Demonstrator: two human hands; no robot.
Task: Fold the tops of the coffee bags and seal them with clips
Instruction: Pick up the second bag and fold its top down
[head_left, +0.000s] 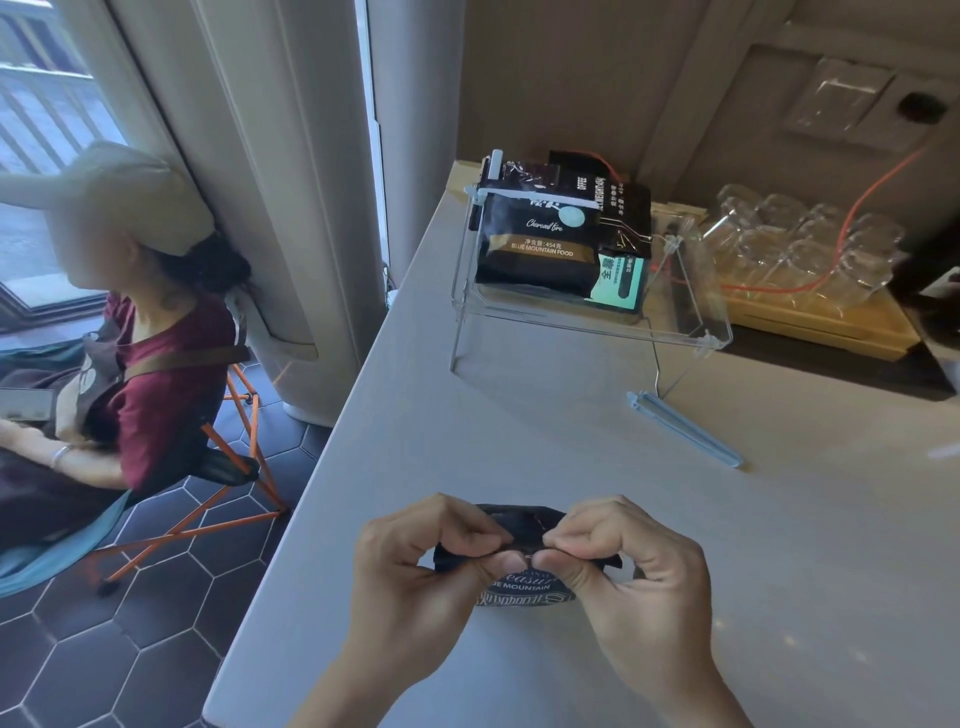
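A small black coffee bag (524, 525) stands on the pale counter (467, 415) near its front edge. My left hand (415, 566) and my right hand (628, 566) both pinch its top, thumbs and forefingers meeting at the middle of the fold. A light blue sealing clip (684, 428) lies loose on the counter, further back and to the right. On a clear acrylic shelf (691, 332) at the back lies a larger black coffee bag (535, 249) with a light blue clip (530, 200) across its top. Further dark bags (623, 208) lie behind it.
A wooden tray (831, 322) with several upturned glasses (800, 244) stands at the back right, with an orange cable (857, 208) running over it. The counter's left edge drops to a dark tiled floor. A person sits there on an orange folding chair (234, 467).
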